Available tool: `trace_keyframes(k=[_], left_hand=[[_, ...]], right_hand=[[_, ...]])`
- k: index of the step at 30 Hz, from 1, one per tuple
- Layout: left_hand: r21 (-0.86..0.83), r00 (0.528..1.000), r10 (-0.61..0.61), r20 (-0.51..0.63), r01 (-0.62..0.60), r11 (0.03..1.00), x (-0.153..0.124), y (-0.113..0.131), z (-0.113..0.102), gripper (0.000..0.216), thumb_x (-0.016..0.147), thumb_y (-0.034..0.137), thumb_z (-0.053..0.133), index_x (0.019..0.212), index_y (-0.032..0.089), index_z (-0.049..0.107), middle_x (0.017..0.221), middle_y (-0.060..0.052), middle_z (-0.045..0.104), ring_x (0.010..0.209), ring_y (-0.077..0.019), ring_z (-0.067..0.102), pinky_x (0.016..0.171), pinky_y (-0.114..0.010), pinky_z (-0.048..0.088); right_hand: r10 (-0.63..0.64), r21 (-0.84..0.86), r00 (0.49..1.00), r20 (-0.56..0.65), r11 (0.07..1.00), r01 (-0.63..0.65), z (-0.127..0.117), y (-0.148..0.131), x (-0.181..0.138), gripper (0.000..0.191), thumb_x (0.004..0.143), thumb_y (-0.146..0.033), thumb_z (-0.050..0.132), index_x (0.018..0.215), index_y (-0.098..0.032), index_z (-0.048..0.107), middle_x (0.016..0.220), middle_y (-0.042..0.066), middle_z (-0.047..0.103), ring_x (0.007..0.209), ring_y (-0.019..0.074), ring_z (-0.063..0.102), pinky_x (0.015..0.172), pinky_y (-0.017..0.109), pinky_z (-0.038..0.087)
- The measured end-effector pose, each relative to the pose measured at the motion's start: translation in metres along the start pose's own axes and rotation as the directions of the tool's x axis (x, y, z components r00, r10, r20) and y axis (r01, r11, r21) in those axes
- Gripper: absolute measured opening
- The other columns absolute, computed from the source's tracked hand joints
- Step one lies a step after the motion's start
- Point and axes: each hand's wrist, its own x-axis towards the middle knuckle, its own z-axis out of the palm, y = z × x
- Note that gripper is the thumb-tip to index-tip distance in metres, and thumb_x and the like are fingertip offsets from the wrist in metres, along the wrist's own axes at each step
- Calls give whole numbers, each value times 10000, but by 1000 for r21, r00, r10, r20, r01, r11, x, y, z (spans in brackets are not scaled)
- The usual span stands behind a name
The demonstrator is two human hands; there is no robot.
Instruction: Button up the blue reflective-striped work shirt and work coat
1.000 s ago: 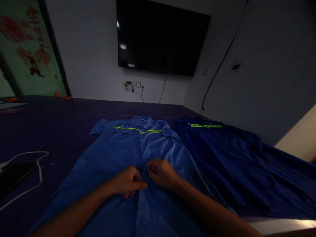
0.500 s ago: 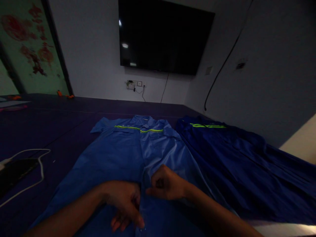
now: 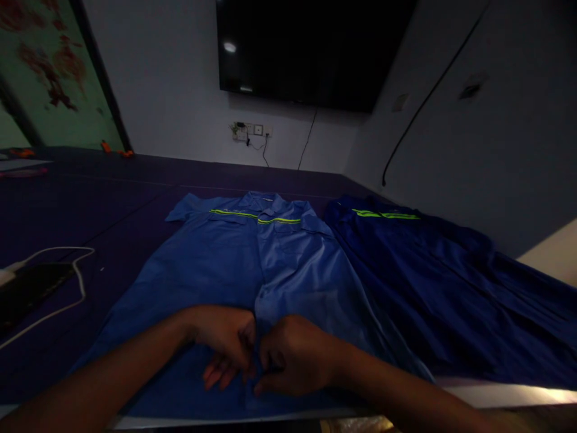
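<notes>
A blue short-sleeved work shirt [image 3: 198, 258] with yellow-green chest stripes lies front up, its collar away from me. Low on its front placket, close to the hem, my left hand [image 3: 228, 343] pinches the cloth between thumb and forefinger, the other fingers loosely stretched. Just right of it, my right hand [image 3: 297, 355] is closed, thumb and forefinger at the placket's edge. The two hands almost touch. Any button between the fingertips is hidden.
To the right is a darker blue garment [image 3: 433, 282] with similar stripes. A phone [image 3: 36, 291] and a white cable [image 3: 81, 279] lie at left on the dark purple surface [image 3: 112, 198]. A television [image 3: 311, 54] hangs on the wall, near a dangling black cable [image 3: 424, 102].
My right hand has come down along the placket to meet my left hand, which now grips nearer the forefinger side. The view has tipped downward, showing the front edge of the surface.
</notes>
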Motion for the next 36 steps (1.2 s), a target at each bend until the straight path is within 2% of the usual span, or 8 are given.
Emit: trace_keyframes(k=[5, 8, 10, 13, 23, 26, 32, 36], left_hand=[[50, 1000, 16, -18, -15, 999, 1, -6, -1, 271, 628, 433, 673, 603, 167, 627, 445, 4, 580, 357, -114, 514, 335, -224, 426], [98, 995, 95, 26, -97, 990, 8, -16, -5, 261, 638, 405, 673, 627, 148, 632, 437, 5, 581, 345, -113, 525, 317, -200, 432], [112, 988, 147, 46, -151, 982, 13, -23, -7, 251, 652, 376, 667, 637, 129, 627, 417, 10, 572, 331, -113, 528, 302, -181, 425], [109, 992, 125, 23, -127, 986, 17, -28, -9, 206, 673, 316, 656, 627, 120, 616, 421, 13, 580, 335, -117, 541, 304, -176, 434], [123, 974, 222, 47, -227, 966, 15, -28, -10, 160, 723, 231, 603, 594, 137, 608, 410, 19, 583, 324, -115, 537, 294, -173, 419], [123, 968, 243, 56, -248, 961, 15, -26, -10, 177, 730, 211, 587, 570, 134, 599, 404, 17, 582, 313, -112, 528, 290, -174, 413], [114, 957, 267, 111, -279, 953, 10, -18, -7, 251, 750, 166, 535, 501, 141, 547, 375, 21, 561, 294, -100, 508, 293, -165, 406], [103, 970, 222, 94, -231, 967, 10, -17, -5, 250, 744, 185, 560, 497, 146, 545, 384, 19, 563, 303, -108, 514, 298, -174, 404]], right_hand=[[20, 171, 998, 63, 985, -31, -7, -3, 2, 102, 708, -245, 617, 745, -164, 667, 579, -33, 601, 478, 54, 492, 451, 155, 327], [55, 276, 990, 128, 957, -89, -11, -4, 4, 74, 698, -166, 598, 714, -146, 668, 566, -37, 590, 471, 45, 485, 448, 138, 336], [82, 331, 984, 158, 935, -131, -11, -4, 5, 70, 685, -165, 612, 709, -133, 669, 550, -38, 575, 462, 43, 478, 433, 133, 332], [138, 380, 978, 159, 905, -190, -10, -4, 5, 103, 658, -212, 659, 706, -122, 671, 534, -36, 558, 454, 44, 474, 411, 134, 317], [302, 469, 937, 173, 812, -348, 0, -5, 3, 160, 598, -267, 709, 642, -123, 656, 531, -35, 552, 469, 47, 479, 403, 130, 324], [352, 505, 908, 226, 755, -418, 1, -4, 3, 173, 610, -281, 695, 620, -117, 641, 504, -38, 539, 442, 43, 468, 379, 124, 308], [458, 518, 798, 391, 608, -602, 2, -5, 1, 220, 628, -324, 670, 632, -108, 631, 458, -39, 526, 358, 41, 439, 319, 124, 293], [485, 508, 796, 361, 614, -604, 3, -6, 0, 222, 624, -322, 666, 630, -103, 630, 457, -35, 526, 356, 43, 443, 311, 120, 292]])
